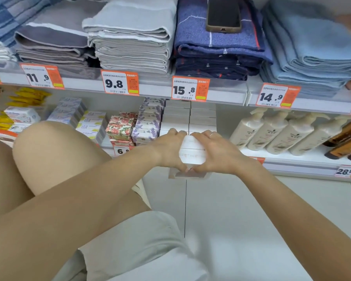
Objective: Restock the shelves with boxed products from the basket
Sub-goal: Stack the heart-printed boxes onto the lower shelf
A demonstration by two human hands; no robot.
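Both hands are closing on one small white box (191,150), the left hand (169,149) gripping its left side and the right hand (219,152) its right, fingers curling over the far top edge and thumbs meeting at the near bottom. The box is hanging just in front of the lower shelf (288,157), level with the stacked white boxes (188,116) it is apparently joining, between the lavender boxes (148,124) and the cream pump bottles (272,132). Its long axis is running from the person toward the shelf, one narrow end pointing at the stack. It is looking like light, stiff card, probably easy to dent at the corners, with a smooth and perhaps slippery finish, so taking hold by the two long sides seems the sound choice. A basket is not showing in this view. Something pale beneath the box is staying too blurred to identify.
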